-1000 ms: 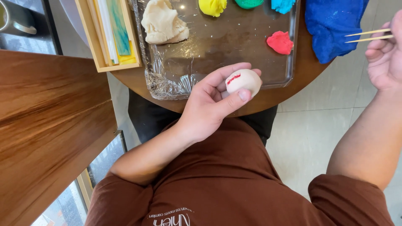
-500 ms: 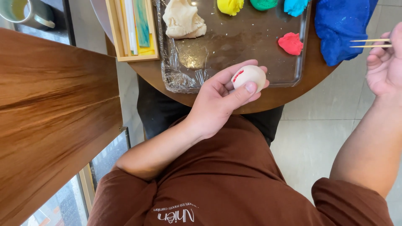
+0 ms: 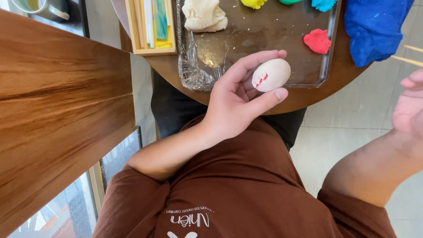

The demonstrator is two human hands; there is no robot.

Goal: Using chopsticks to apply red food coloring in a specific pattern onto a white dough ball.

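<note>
My left hand [image 3: 233,101] holds a white egg-shaped lump of clay [image 3: 271,75] between thumb and fingers, just over the near rim of the round wooden table [image 3: 308,99]. The egg has small red jagged marks on its left side. My right hand [image 3: 410,110] is at the right edge of the view, over the tiled floor and mostly cut off. Two thin wooden sticks [image 3: 407,59] jut in from that edge just above its fingers; the grip itself is out of frame.
A foil-lined tray [image 3: 246,39] on the table carries a cream dough lump [image 3: 203,15], a red piece [image 3: 317,41], and yellow [image 3: 254,3] and cyan [image 3: 324,4] pieces. Blue clay [image 3: 374,26] lies at its right, a wooden box [image 3: 152,26] at its left. A wooden counter [image 3: 57,110] fills the left.
The view has shifted, so the table sits further right in the frame. My left hand keeps the egg steady. My right hand with the sticks has slid toward the right edge and lower.
</note>
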